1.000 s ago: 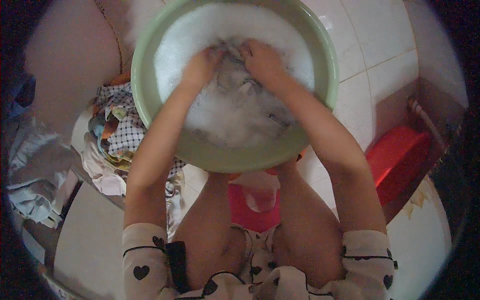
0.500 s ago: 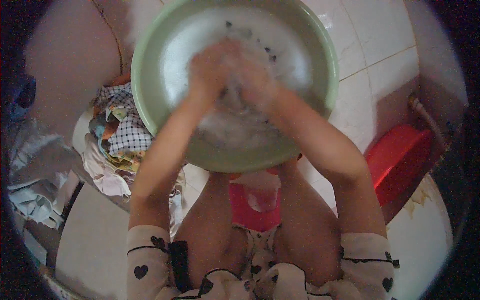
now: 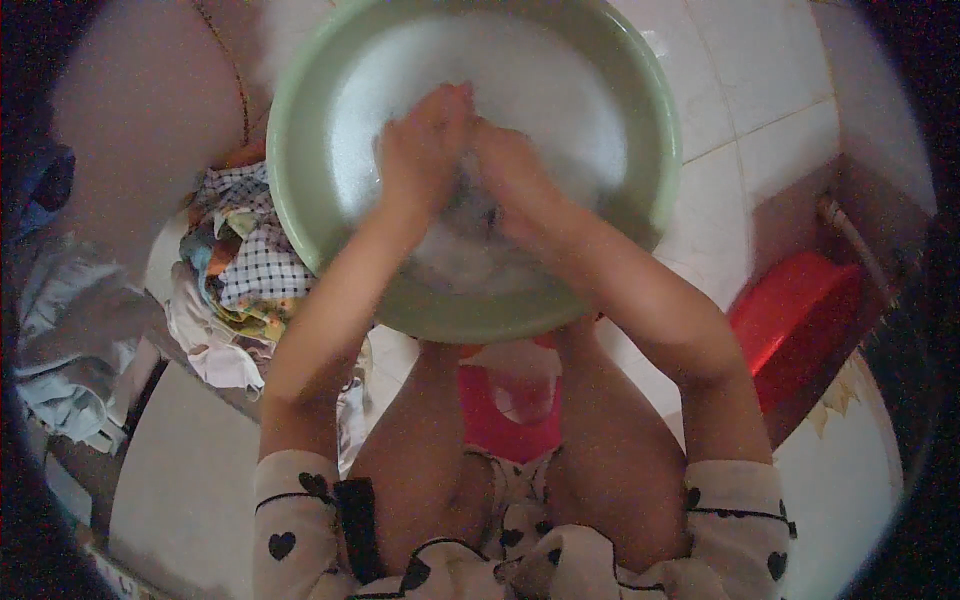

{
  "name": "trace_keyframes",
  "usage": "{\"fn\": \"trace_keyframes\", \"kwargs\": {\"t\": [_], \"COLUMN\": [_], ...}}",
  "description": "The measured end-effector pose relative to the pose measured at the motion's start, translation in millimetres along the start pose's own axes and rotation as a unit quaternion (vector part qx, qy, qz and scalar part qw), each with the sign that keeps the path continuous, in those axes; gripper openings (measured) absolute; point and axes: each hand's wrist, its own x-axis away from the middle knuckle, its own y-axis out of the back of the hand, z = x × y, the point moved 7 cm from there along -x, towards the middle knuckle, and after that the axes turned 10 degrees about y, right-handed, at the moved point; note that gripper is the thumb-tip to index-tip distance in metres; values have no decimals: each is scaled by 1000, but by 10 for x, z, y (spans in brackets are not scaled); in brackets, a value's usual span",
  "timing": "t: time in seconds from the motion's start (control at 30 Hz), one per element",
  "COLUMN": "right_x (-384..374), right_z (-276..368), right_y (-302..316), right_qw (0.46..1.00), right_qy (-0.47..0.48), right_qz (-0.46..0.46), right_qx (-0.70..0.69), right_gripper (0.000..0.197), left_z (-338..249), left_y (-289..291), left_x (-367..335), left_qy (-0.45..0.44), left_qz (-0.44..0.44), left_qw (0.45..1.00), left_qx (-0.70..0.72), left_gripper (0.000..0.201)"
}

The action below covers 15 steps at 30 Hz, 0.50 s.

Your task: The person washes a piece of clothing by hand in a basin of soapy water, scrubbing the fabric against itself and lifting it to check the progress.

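Observation:
Both hands are together over a wide pale green basin (image 3: 300,215) that holds cloudy, foamy water. My left hand (image 3: 425,155) is closed, its fingers curled toward the other hand. Close against it, my right hand (image 3: 515,175) is closed too. A wet pale cloth with dark marks (image 3: 470,200) shows between and below them, both hands gripping it. Its lower part lies in the whitish water, and its outline is hard to make out.
A pile of clothes (image 3: 255,265), with a black-and-white checked piece, lies left of the basin. Grey-blue cloth (image 3: 75,370) is further left. A red basin (image 3: 800,305) leans at the right beside a pale hose (image 3: 850,235). Between my legs is a pink-red object (image 3: 512,405).
Both hands were blurred by motion and now look sharper, still pressed together. The dark-marked cloth that spread beyond my hands at the far side no longer shows there.

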Motion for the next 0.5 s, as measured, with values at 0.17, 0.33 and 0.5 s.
{"fn": "trace_keyframes", "kwargs": {"t": [0.17,0.33,0.5], "right_x": [7,-75,-437], "right_z": [49,376,678], "right_y": [75,284,683], "right_qw": [983,1000,857], "right_qy": [104,23,293], "right_qz": [92,-5,-116], "right_qx": [-120,15,409], "right_gripper": [41,40,45], "left_z": [-409,639,729], "left_y": [-30,-46,-93], "left_x": [359,-369,-506], "left_qy": [-184,222,38], "left_qz": [-73,49,-1], "left_qw": [980,927,963], "left_qx": [-4,297,267], "left_gripper": [27,28,31]}}
